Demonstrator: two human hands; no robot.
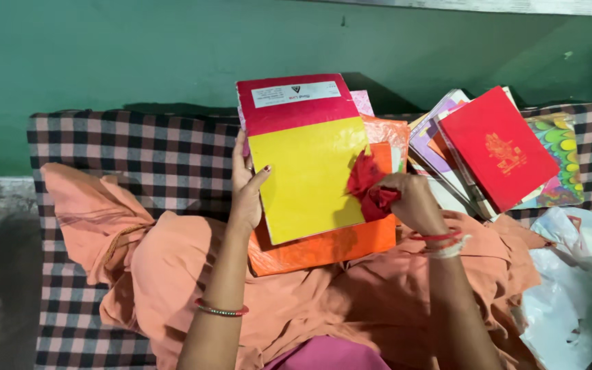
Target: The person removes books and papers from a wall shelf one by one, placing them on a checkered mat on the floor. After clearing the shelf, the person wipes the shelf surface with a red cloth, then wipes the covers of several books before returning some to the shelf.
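Yellow-and-red card folder [306, 161] is held upright over the lap, its left edge gripped by the left hand [247, 188], whose fingers [241, 157] lie behind the cover while the thumb presses on the yellow front. A crumpled red cloth [370, 186] is pinched against the folder's right edge by the right hand [412, 202], the fingers curled tightly around it. Just behind the folder an orange sheet [323, 250] is seen, with a pink patterned sheet [362, 101] showing at the top. To the right, a red card [498, 147] is laid on a stack of coloured papers [440, 161], beside a swirled multicoloured sheet [560, 154]. Everything rests on a checked blanket [145, 157] against a green wall [138, 48]. An orange garment [173, 274] is spread across the lap, and white plastic bags [570, 294] are seen at the lower right.
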